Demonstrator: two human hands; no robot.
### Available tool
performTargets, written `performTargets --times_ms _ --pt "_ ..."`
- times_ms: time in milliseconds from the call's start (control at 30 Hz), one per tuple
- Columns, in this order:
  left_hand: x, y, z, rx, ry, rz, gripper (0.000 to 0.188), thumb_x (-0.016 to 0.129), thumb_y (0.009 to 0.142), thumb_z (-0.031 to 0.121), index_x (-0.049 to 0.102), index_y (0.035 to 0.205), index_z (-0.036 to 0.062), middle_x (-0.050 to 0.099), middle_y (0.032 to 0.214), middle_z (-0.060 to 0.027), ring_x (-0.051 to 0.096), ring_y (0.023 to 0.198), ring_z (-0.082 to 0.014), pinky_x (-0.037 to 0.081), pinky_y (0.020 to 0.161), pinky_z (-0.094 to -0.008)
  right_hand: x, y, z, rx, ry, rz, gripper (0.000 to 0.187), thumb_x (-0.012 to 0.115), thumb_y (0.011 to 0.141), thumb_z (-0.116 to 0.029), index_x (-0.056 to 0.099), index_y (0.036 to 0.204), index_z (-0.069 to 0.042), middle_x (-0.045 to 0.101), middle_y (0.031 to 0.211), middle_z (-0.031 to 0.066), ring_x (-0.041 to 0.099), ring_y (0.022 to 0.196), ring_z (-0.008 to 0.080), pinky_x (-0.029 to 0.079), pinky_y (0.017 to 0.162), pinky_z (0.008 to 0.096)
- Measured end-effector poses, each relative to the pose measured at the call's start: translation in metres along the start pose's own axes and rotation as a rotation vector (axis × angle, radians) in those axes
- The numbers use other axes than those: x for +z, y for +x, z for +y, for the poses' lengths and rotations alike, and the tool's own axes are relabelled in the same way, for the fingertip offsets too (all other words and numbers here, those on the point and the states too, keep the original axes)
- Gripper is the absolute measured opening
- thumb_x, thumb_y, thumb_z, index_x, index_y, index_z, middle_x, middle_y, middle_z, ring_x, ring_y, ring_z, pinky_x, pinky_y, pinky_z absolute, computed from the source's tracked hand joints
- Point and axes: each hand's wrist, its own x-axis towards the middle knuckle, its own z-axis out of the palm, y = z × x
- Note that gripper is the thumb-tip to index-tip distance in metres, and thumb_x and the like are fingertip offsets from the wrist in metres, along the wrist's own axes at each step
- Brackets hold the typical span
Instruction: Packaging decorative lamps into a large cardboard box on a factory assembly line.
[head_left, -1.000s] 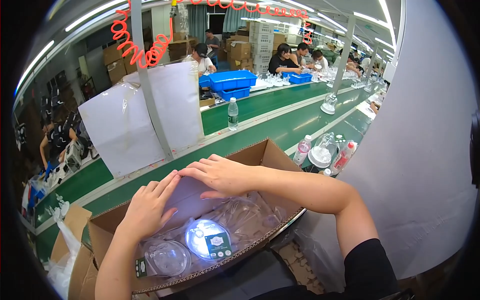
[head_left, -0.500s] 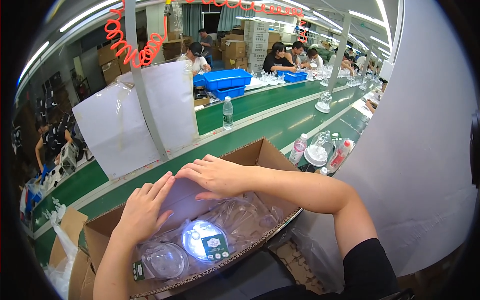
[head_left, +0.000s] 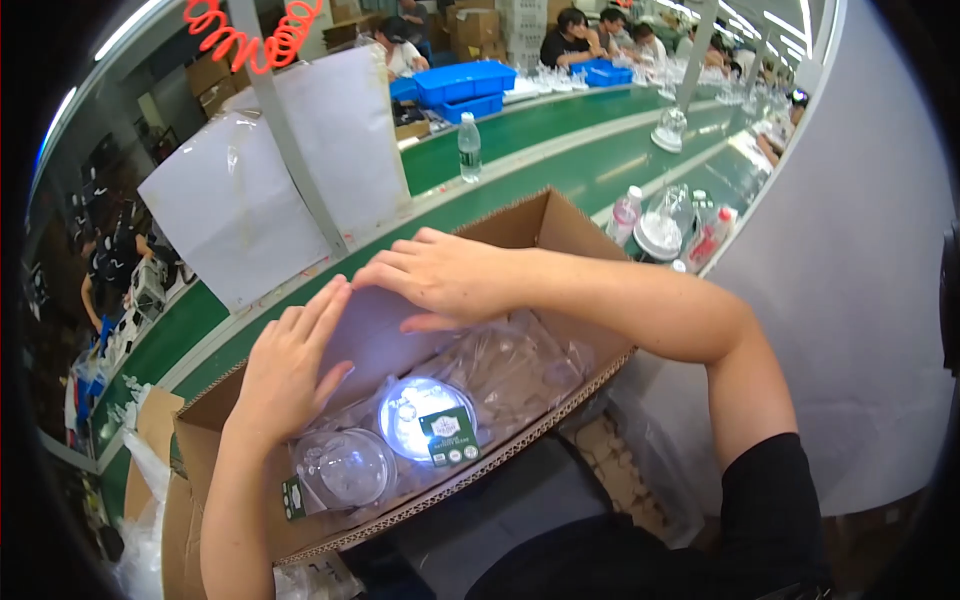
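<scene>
My left hand [head_left: 292, 360] hovers over the left part of an open cardboard box [head_left: 590, 225], fingers stretched out and thumb apart. My right hand [head_left: 440, 277] reaches across the box from the right, its fingers extended toward my left fingertips; whether they touch I cannot tell. Neither hand holds anything. Below them in the box lies a brightly lit round clear item [head_left: 410, 405] with a green card tag [head_left: 450, 437]. Beside it, to the left, sits an unlit clear dome [head_left: 350, 468] with another green tag [head_left: 293, 497]. Crumpled clear plastic bags [head_left: 520, 370] cover the right part.
Behind the box runs a green conveyor [head_left: 590, 150] carrying a water bottle [head_left: 469, 148] and a domed item [head_left: 669, 130]. A pink-labelled bottle [head_left: 625, 215] and another dome [head_left: 662, 225] stand right. White sheets [head_left: 240, 200] hang at left. Several people work beyond.
The view has tipped down, so the box and conveyor sit higher in the picture. Both hands keep nearly the same spread pose over the box.
</scene>
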Motion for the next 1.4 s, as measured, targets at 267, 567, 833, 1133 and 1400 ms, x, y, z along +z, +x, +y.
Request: performTargets --times_ms 267,567,833,1133,1400 --pt "0.0013 -0.0001 0.0028 -0.004 -0.001 -0.013 0.094 0.079 0.078 0.015 0.034 0.16 0.0059 0.043 0.16 -0.0079 0.056 0.118 -0.0303 0.048 0.098 -0.0403 0.0024 -0.0026 -0.0049 0.042 0.016 0.019 0.062 0.072 0.093 -0.033 0.046 0.144 -0.007 0.06 0.13 0.0116 0.058 0.122 0.0277 0.045 0.098 0.0406" --pt "0.0 -0.0046 0.0036 0.005 0.023 0.003 0.094 0.078 0.079 0.014 0.032 0.161 0.0055 0.043 0.161 -0.0092 0.056 0.121 -0.0309 0.047 0.099 -0.0407 0.0044 0.0 -0.008 0.043 0.007 0.015 0.064 0.074 0.092 -0.032 0.046 0.144 -0.008 0.061 0.126 0.011 0.059 0.12 0.0275 0.045 0.097 0.0404" --pt "0.0033 -0.0021 0.002 -0.007 -0.001 -0.004 0.09 0.077 0.081 0.014 0.034 0.159 0.0056 0.045 0.158 -0.0096 0.056 0.123 -0.0312 0.047 0.1 -0.0417 0.0043 -0.002 -0.0056 0.042 -0.004 0.028 0.066 0.073 0.092 -0.032 0.045 0.147 -0.009 0.061 0.125 0.0108 0.059 0.12 0.027 0.045 0.099 0.0406" --pt "0.0034 -0.0062 0.001 -0.008 -0.005 0.014 0.086 0.077 0.082 0.015 0.036 0.158 0.0056 0.048 0.155 -0.01 0.057 0.121 -0.0313 0.048 0.1 -0.0422 0.0044 -0.0004 -0.0071 0.033 0.007 0.023 0.066 0.072 0.093 -0.032 0.043 0.148 -0.009 0.061 0.126 0.0112 0.06 0.121 0.0276 0.045 0.099 0.0413" --pt "0.0067 -0.006 0.0 -0.03 0.002 0.003 0.084 0.076 0.084 0.019 0.037 0.157 0.0058 0.049 0.153 -0.0102 0.057 0.12 -0.0314 0.048 0.099 -0.042 0.0082 0.0005 -0.0058 0.04 0.021 0.017 0.068 0.072 0.093 -0.031 0.041 0.151 -0.01 0.06 0.129 0.0121 0.058 0.123 0.0281 0.045 0.1 0.0418"
